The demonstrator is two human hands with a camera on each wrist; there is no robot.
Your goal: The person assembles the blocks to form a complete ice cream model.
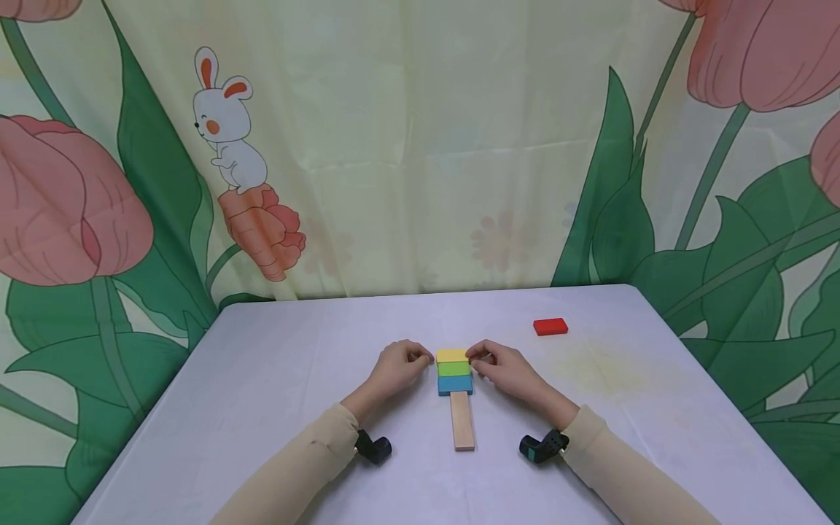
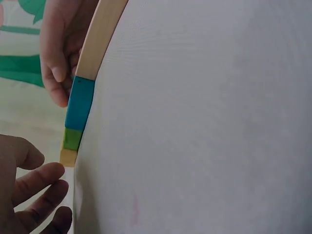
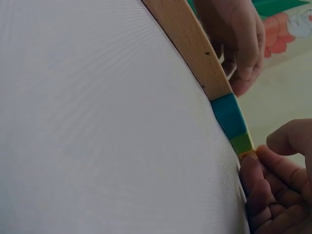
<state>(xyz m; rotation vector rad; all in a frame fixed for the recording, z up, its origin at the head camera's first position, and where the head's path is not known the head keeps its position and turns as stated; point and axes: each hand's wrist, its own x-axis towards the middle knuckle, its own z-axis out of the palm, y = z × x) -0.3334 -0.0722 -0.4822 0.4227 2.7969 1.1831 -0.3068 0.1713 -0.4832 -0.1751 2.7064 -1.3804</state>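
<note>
A yellow block point(image 1: 452, 356), a green block point(image 1: 454, 369) and a blue block point(image 1: 455, 384) lie in a stack-like column, side by side on the table. Below the blue one, a plain wooden block point(image 1: 462, 423) stretches toward the near edge, its end against the blue block. My left hand point(image 1: 402, 368) is at the yellow block's left side, its index fingertip close to or touching it. At the opposite side, my right hand point(image 1: 502, 368) has fingertips against the yellow block point(image 3: 247, 153). Thumb and fingers on both hands are loosely bent, with nothing pinched between them.
A red block point(image 1: 550, 327) lies apart, toward the back right of the white-covered table point(image 1: 262, 408). Behind the table hangs a curtain point(image 1: 407, 146) printed with tulips and a rabbit. Black wrist devices point(image 1: 374, 447) sit at both cuffs.
</note>
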